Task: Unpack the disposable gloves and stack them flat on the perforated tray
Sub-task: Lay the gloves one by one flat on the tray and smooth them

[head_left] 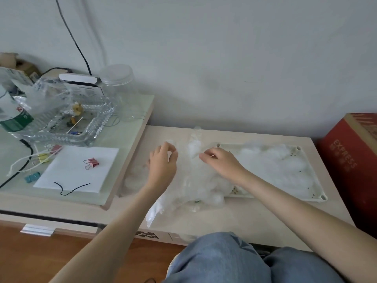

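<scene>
Hands in close over the middle of the tabletop (255,217), and we're mid-unpack. The left hand (163,162) has its fingers curled in, thumb and fingertips nipping a corner of clear film. The right hand (222,164), just beside it, has thumb and forefinger pinched on what looks like the other side of the same piece. Between them a single glove (195,141) is drawn up, its fingers pointing at the far edge.

Under both wrists lies the loose heap of gloves (195,180), crumpled, spilling onto the left end of the perforated tray (316,198). The tray lies toward the right end of the tabletop, and a cloudy layer of gloves (273,162) covers most of it; flat or not, hard to tell. What looks like the packet (155,213) droops over the near edge.

So the step looks like separating one glove from the heap and spreading it out. Next move, by my reading: carry it right, over the tray, and lay it smooth on the layer there. Film this thin will likely cling and fold, so it calls for tension across the glove and a slow release.
</scene>
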